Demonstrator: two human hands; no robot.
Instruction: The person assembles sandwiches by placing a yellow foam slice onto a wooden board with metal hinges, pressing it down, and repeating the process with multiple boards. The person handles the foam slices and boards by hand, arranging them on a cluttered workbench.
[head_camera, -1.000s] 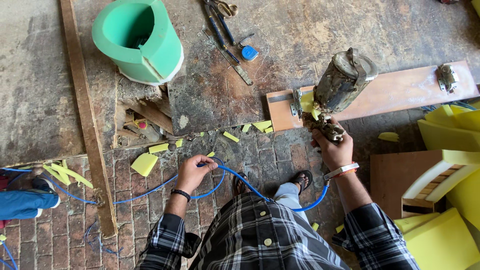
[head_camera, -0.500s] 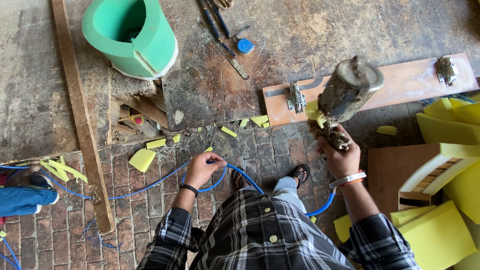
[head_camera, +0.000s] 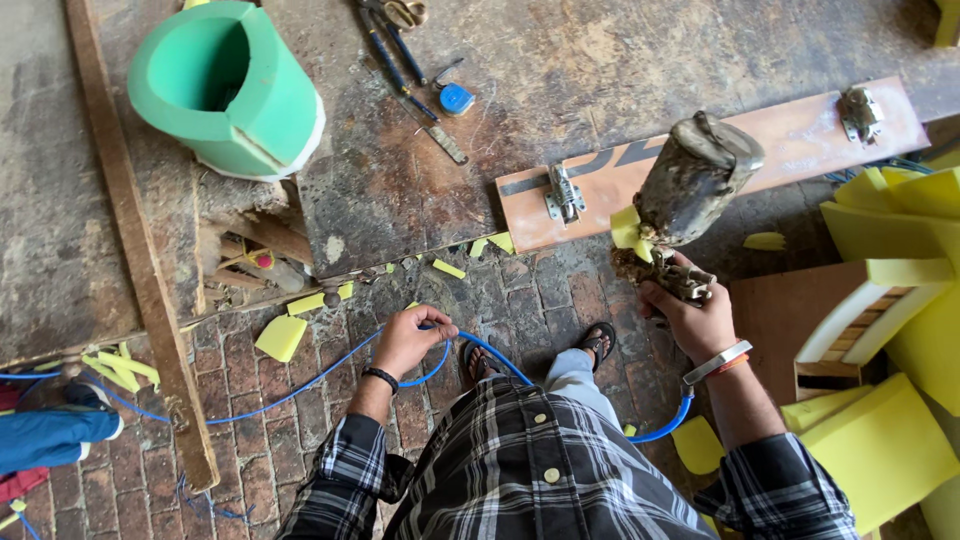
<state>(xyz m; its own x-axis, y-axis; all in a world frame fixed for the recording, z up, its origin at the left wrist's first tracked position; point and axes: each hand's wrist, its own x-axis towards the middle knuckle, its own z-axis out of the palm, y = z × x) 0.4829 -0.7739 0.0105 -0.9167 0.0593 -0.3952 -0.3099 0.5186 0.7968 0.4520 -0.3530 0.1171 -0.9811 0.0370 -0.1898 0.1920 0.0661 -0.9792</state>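
Left hand is gripping blue hose; right hand is clutching grimy spray gun over brick floor.

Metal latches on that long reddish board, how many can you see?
2: one metal latch near the board's left end, one near its right end. The spray gun in the right hand may hide more.
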